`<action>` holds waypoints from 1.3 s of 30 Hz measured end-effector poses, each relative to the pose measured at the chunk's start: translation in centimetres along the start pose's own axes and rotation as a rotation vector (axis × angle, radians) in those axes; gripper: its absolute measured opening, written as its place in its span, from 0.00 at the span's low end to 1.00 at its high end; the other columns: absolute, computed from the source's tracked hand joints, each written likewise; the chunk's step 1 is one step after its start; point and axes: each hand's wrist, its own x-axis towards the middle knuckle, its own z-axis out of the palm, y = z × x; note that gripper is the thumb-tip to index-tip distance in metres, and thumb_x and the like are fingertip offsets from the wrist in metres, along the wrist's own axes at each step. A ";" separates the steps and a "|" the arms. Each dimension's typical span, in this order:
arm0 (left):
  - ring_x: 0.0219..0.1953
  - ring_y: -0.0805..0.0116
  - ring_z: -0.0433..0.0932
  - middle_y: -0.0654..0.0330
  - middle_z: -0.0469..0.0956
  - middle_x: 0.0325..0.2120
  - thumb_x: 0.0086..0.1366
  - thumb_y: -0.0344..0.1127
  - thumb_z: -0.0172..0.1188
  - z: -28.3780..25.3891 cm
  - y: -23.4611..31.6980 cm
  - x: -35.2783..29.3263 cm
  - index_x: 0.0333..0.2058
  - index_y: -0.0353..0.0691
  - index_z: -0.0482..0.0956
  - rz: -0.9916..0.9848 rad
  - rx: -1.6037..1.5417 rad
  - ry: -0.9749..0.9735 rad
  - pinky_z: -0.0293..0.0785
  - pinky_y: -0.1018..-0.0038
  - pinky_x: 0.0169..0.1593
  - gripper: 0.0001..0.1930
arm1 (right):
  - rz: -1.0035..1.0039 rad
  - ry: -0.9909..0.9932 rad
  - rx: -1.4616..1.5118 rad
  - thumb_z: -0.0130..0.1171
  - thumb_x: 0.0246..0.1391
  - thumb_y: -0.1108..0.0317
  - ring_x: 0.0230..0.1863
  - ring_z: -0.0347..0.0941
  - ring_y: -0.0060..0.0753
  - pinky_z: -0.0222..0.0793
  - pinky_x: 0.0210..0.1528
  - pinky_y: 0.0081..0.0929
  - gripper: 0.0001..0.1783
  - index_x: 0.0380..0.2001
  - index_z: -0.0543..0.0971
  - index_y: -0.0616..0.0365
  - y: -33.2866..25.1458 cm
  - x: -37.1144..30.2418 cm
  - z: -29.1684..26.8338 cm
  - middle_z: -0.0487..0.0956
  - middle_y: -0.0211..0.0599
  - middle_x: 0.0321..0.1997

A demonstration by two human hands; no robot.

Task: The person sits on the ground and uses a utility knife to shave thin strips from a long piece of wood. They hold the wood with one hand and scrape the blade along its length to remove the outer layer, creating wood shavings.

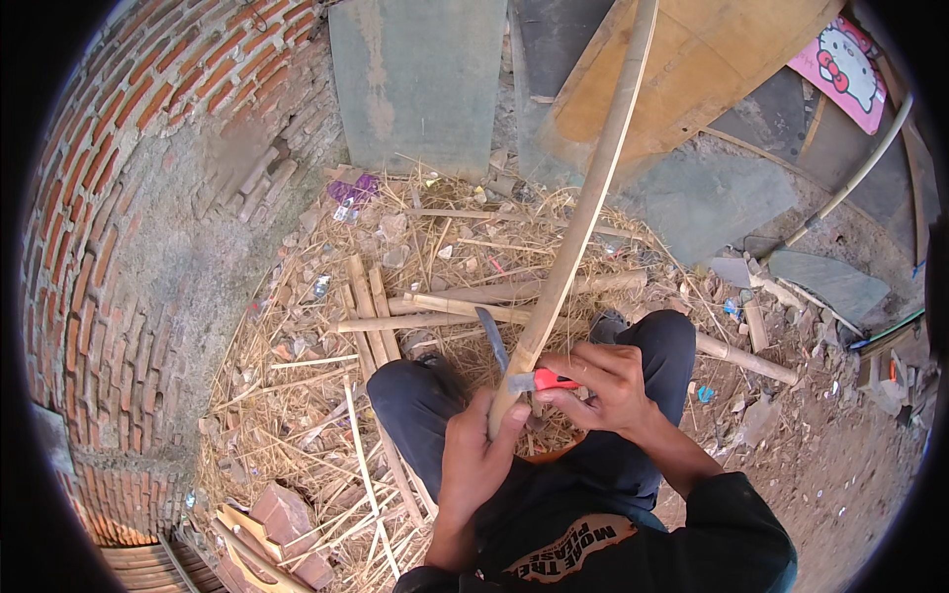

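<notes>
A split bamboo pole (583, 227) is held at a slant between the bent knees of a seated person, its lower end set close to the body and its upper part carried out past the top edge of the view. Near that lower end, the pole is gripped by the left hand (476, 450), with the fingers wrapped about it and the thumb laid along it. A red-handled knife (493, 337) is clasped in the right hand (605, 387), whose fingers are closed on the handle. The grey metal next to the handle is laid across the pole just above the left hand, and the blade is pointed up and away on the pole's left; whether the edge is sunk into the bamboo cannot be told. Beyond the knees, the ground is strewn with straw-like shavings (297, 395), and several cut bamboo lengths (435, 321) are crossed over one another. The left side is bounded by a worn brick wall (89, 227). At the far side, a grey-green panel (420, 89) and a tan board (712, 69) are seen, with a purple wrapper (356, 191) dropped near the panel's foot
</notes>
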 end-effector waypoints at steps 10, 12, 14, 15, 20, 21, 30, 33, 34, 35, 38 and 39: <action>0.21 0.58 0.72 0.48 0.72 0.20 0.80 0.42 0.56 0.2 -0.6 -0.5 0.43 0.29 0.78 -0.035 0.134 0.032 0.68 0.63 0.30 0.17 | 0.138 0.088 -0.064 0.79 0.51 0.62 0.22 0.80 0.33 0.74 0.25 0.28 0.16 0.41 0.90 0.55 0.8 1.3 -0.4 0.84 0.34 0.28; 0.20 0.55 0.71 0.47 0.71 0.19 0.80 0.43 0.57 0.4 -0.8 -1.3 0.42 0.29 0.78 -0.058 0.159 0.008 0.68 0.62 0.29 0.17 | 0.272 0.252 -0.103 0.78 0.52 0.65 0.28 0.85 0.38 0.78 0.31 0.29 0.15 0.42 0.89 0.59 3.0 2.5 -1.8 0.87 0.41 0.32; 0.20 0.53 0.70 0.47 0.71 0.19 0.80 0.43 0.57 0.6 -1.3 -1.8 0.40 0.30 0.77 -0.078 0.151 0.011 0.68 0.62 0.29 0.17 | 0.291 0.223 -0.135 0.77 0.54 0.65 0.33 0.87 0.41 0.80 0.35 0.31 0.15 0.43 0.89 0.60 4.4 3.0 -3.0 0.88 0.44 0.33; 0.20 0.53 0.70 0.47 0.71 0.19 0.80 0.43 0.58 0.7 -1.5 -1.9 0.38 0.30 0.76 -0.086 0.150 0.015 0.68 0.61 0.29 0.18 | 0.280 0.202 -0.130 0.77 0.54 0.65 0.33 0.87 0.41 0.80 0.35 0.31 0.15 0.43 0.89 0.60 4.9 3.0 -3.1 0.88 0.45 0.34; 0.20 0.55 0.70 0.48 0.71 0.18 0.79 0.42 0.59 0.5 -1.7 -2.0 0.36 0.31 0.75 -0.094 0.154 0.013 0.67 0.62 0.29 0.18 | 0.292 0.106 -0.114 0.77 0.55 0.65 0.32 0.86 0.42 0.79 0.36 0.31 0.16 0.44 0.89 0.61 4.7 2.7 -3.8 0.88 0.44 0.36; 0.20 0.56 0.70 0.48 0.71 0.18 0.79 0.42 0.59 0.4 -1.7 -2.0 0.36 0.31 0.75 -0.102 0.175 -0.007 0.67 0.63 0.29 0.18 | 0.257 0.098 -0.099 0.77 0.54 0.65 0.32 0.85 0.42 0.79 0.35 0.31 0.16 0.44 0.89 0.60 4.7 2.7 -3.7 0.88 0.44 0.35; 0.24 0.73 0.65 0.56 0.65 0.19 0.82 0.41 0.53 0.0 -2.6 -2.1 0.37 0.32 0.76 -0.112 0.051 -0.071 0.65 0.66 0.30 0.17 | 0.220 -0.001 0.025 0.78 0.54 0.64 0.28 0.84 0.36 0.78 0.31 0.29 0.16 0.45 0.89 0.57 3.0 0.9 -2.5 0.87 0.39 0.35; 0.25 0.76 0.64 0.63 0.67 0.20 0.84 0.43 0.50 0.2 -3.8 -1.6 0.40 0.31 0.77 -0.096 0.008 -0.097 0.63 0.71 0.30 0.19 | 0.128 -0.029 0.001 0.79 0.52 0.59 0.23 0.80 0.32 0.73 0.25 0.28 0.19 0.45 0.89 0.55 2.2 -1.0 -0.6 0.84 0.32 0.30; 0.25 0.77 0.63 0.65 0.67 0.21 0.84 0.44 0.48 0.3 -3.7 -1.4 0.41 0.31 0.77 -0.100 -0.042 -0.108 0.62 0.73 0.30 0.20 | 0.112 -0.039 0.001 0.79 0.52 0.57 0.21 0.78 0.31 0.72 0.24 0.29 0.20 0.45 0.89 0.54 1.7 -1.4 -0.1 0.83 0.30 0.28; 0.25 0.78 0.63 0.68 0.66 0.22 0.85 0.45 0.47 0.4 -3.4 -1.1 0.41 0.31 0.76 -0.103 -0.088 -0.118 0.61 0.74 0.30 0.20 | 0.111 -0.022 0.007 0.79 0.52 0.57 0.21 0.77 0.30 0.72 0.23 0.29 0.20 0.45 0.89 0.54 1.2 -1.6 0.4 0.82 0.30 0.27; 0.26 0.81 0.61 0.73 0.65 0.24 0.85 0.47 0.45 0.5 -3.9 -1.0 0.43 0.32 0.76 -0.119 -0.191 -0.143 0.59 0.78 0.30 0.21 | 0.106 0.017 0.006 0.79 0.52 0.55 0.19 0.76 0.29 0.70 0.22 0.28 0.20 0.44 0.89 0.54 0.3 -1.8 1.3 0.81 0.28 0.26; 0.26 0.82 0.61 0.73 0.65 0.24 0.86 0.47 0.45 0.5 -4.1 -1.0 0.44 0.32 0.76 -0.126 -0.220 -0.150 0.59 0.79 0.30 0.22 | 0.103 0.021 -0.005 0.79 0.52 0.55 0.19 0.76 0.29 0.70 0.22 0.28 0.20 0.44 0.89 0.54 0.2 -1.8 1.4 0.81 0.28 0.26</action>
